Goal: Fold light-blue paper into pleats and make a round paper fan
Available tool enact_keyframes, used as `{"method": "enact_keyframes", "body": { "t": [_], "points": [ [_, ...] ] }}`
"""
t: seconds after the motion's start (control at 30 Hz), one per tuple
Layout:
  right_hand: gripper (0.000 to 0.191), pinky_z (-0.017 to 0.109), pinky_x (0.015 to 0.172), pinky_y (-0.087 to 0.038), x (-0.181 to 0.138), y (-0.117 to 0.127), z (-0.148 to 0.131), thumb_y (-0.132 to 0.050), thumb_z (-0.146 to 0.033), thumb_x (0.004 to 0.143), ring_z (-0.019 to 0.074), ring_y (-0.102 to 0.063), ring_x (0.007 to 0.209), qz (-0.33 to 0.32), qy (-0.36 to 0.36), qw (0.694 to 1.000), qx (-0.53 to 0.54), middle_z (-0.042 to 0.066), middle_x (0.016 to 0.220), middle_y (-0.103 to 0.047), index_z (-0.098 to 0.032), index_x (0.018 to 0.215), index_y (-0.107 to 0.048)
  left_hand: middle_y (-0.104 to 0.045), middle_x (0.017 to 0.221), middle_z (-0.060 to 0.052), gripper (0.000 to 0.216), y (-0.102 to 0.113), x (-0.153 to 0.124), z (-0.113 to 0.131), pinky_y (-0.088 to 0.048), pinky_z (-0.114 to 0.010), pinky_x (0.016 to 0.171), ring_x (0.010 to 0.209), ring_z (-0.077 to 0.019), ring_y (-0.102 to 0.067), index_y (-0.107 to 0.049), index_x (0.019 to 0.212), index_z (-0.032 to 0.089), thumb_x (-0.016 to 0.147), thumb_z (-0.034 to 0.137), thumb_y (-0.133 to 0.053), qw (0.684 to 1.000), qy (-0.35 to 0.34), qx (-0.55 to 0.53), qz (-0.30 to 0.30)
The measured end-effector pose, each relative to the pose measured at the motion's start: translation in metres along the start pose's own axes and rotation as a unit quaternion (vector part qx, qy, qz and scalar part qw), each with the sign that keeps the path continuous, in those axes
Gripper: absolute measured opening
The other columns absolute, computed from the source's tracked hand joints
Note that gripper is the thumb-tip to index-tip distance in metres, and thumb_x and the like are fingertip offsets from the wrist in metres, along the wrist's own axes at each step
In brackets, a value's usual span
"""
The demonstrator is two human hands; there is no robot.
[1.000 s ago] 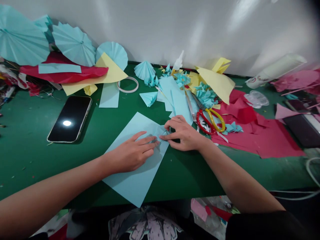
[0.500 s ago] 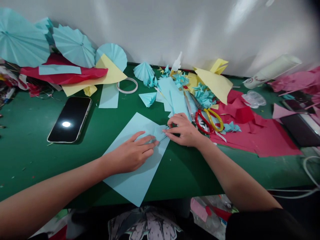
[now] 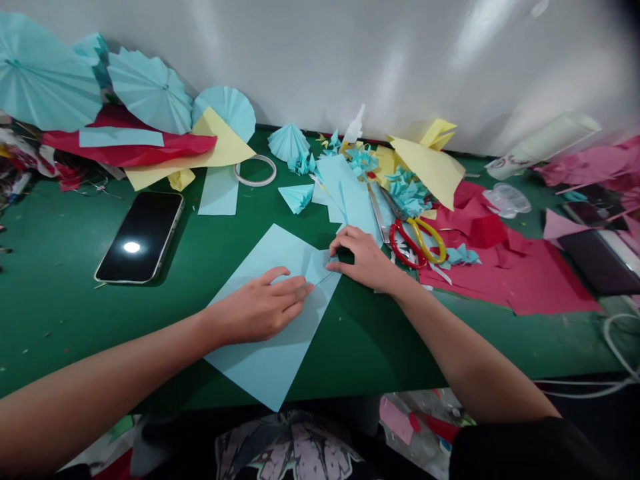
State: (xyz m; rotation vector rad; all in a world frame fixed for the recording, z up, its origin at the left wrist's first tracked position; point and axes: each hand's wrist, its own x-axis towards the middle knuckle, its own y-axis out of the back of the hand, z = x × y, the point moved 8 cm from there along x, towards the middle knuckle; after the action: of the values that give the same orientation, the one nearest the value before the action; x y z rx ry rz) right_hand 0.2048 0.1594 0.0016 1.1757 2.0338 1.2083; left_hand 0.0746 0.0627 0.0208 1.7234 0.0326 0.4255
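Note:
A light blue sheet of paper point(image 3: 260, 367) lies at an angle on the green table, its near corner over the front edge. On its right part rests a smaller folded blue paper point(image 3: 316, 267). My left hand point(image 3: 265, 307) lies palm down on the sheet, fingers stretched and slightly apart, the fingertips touching the folded paper's left side. At the right end of that folded paper, my right hand point(image 3: 363, 259) pinches the tip between thumb and index finger. The part under my left fingers is hidden.
A phone point(image 3: 141, 237) lies to the left. Scissors with red and yellow handles point(image 3: 420, 241) are right of my right hand, beside red paper point(image 3: 545, 280). Behind stand a tape roll point(image 3: 256, 171), a glue bottle point(image 3: 354, 127), pleated blue fans point(image 3: 150, 90) and small folded blue pieces point(image 3: 407, 192).
My right fingers have drawn together at the folded paper's right tip. My left fingers have slid slightly left and down, uncovering more of the folded paper.

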Motion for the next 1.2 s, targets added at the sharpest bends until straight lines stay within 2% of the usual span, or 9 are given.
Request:
{"method": "enact_keyframes", "body": {
  "t": [0.1, 0.33, 0.47, 0.57, 0.67, 0.8, 0.9, 1.07, 1.2],
  "points": [
    [0.013, 0.035, 0.082, -0.035, 0.001, 0.0, 0.002, -0.061, -0.03, 0.078, 0.0198, -0.05, 0.093, -0.004, -0.005, 1.0, 0.017, 0.004, 0.092, -0.051, -0.018, 0.08, -0.056, -0.064, 0.112, -0.006, 0.025, 0.003, 0.0, 0.0, -0.034, -0.038, 0.092, 0.111, -0.0202, -0.047, -0.064, 0.095, 0.012, 0.088, 0.016, -0.041, 1.0, -0.009, -0.015, 0.011],
    [0.006, 0.031, 0.077, -0.037, 0.001, 0.002, -0.005, -0.062, -0.022, 0.077, 0.0174, -0.051, 0.087, -0.005, 0.0, 0.999, 0.038, 0.003, 0.088, -0.052, -0.017, 0.079, -0.058, -0.065, 0.107, -0.005, 0.023, 0.0, 0.003, -0.002, -0.035, -0.038, 0.092, 0.11, -0.0215, -0.048, -0.065, 0.089, 0.012, 0.087, 0.019, -0.043, 0.998, 0.016, -0.058, -0.016],
    [0.001, 0.028, 0.074, -0.037, 0.0, 0.002, -0.012, -0.059, -0.017, 0.079, 0.0149, -0.051, 0.082, -0.008, 0.012, 0.999, 0.038, 0.003, 0.085, -0.053, -0.017, 0.079, -0.06, -0.065, 0.107, -0.008, 0.023, 0.001, 0.004, 0.001, -0.039, -0.037, 0.086, 0.094, -0.0194, -0.055, -0.064, 0.094, 0.009, 0.087, 0.016, -0.043, 1.0, 0.013, -0.025, 0.012],
    [0.005, 0.027, 0.071, -0.037, -0.002, 0.003, -0.016, -0.057, -0.016, 0.079, 0.0134, -0.051, 0.078, -0.006, 0.008, 0.999, 0.032, 0.003, 0.085, -0.053, -0.016, 0.083, -0.061, -0.066, 0.106, -0.011, 0.022, 0.001, 0.005, 0.005, -0.043, -0.035, 0.074, 0.077, -0.017, -0.058, -0.062, 0.097, 0.006, 0.085, 0.012, -0.044, 0.999, 0.009, 0.005, 0.041],
    [0.011, 0.024, 0.062, -0.036, -0.003, 0.004, -0.019, -0.055, -0.016, 0.079, 0.0098, -0.048, 0.064, -0.012, -0.025, 0.998, 0.052, 0.0, 0.072, -0.05, -0.015, 0.087, -0.062, -0.062, 0.113, -0.015, 0.024, -0.003, 0.007, 0.008, -0.043, -0.031, 0.061, 0.065, -0.0139, -0.059, -0.059, 0.1, 0.006, 0.084, 0.009, -0.042, 0.999, 0.018, 0.008, 0.031],
    [0.015, 0.022, 0.054, -0.034, -0.004, 0.001, -0.018, -0.053, -0.018, 0.078, 0.0077, -0.042, 0.051, -0.035, -0.101, 0.99, 0.089, -0.006, 0.053, -0.041, -0.014, 0.09, -0.062, -0.057, 0.122, -0.017, 0.022, -0.008, 0.009, 0.012, -0.039, -0.03, 0.049, 0.055, -0.0116, -0.056, -0.056, 0.098, 0.008, 0.084, 0.01, -0.039, 0.999, 0.037, 0.008, -0.017],
    [0.018, 0.022, 0.052, -0.034, -0.005, 0.0, -0.016, -0.053, -0.021, 0.078, 0.0072, -0.043, 0.049, -0.048, -0.147, 0.979, 0.133, -0.006, 0.053, -0.045, -0.013, 0.091, -0.062, -0.058, 0.121, -0.016, 0.018, -0.008, 0.011, 0.012, -0.037, -0.031, 0.046, 0.05, -0.0112, -0.053, -0.055, 0.093, 0.01, 0.083, 0.009, -0.04, 0.998, 0.049, 0.01, -0.026],
    [0.024, 0.021, 0.047, -0.034, -0.004, -0.007, -0.014, -0.053, -0.03, 0.079, 0.0068, -0.044, 0.045, -0.107, -0.199, 0.951, 0.209, -0.004, 0.05, -0.054, -0.013, 0.094, -0.06, -0.057, 0.122, -0.016, 0.017, -0.006, 0.012, 0.013, -0.036, -0.031, 0.044, 0.045, -0.0102, -0.049, -0.053, 0.089, 0.011, 0.082, 0.008, -0.038, 0.998, 0.044, -0.002, -0.038],
    [0.017, 0.018, 0.037, -0.029, 0.001, -0.014, -0.014, -0.053, -0.028, 0.08, 0.0029, -0.036, 0.034, -0.127, -0.236, 0.918, 0.294, -0.002, 0.05, -0.059, -0.013, 0.086, -0.057, -0.057, 0.122, -0.015, 0.018, -0.005, 0.013, 0.013, -0.034, -0.03, 0.044, 0.044, -0.0097, -0.047, -0.053, 0.086, 0.012, 0.081, 0.006, -0.036, 0.998, 0.042, -0.009, -0.049]
  ]
}}
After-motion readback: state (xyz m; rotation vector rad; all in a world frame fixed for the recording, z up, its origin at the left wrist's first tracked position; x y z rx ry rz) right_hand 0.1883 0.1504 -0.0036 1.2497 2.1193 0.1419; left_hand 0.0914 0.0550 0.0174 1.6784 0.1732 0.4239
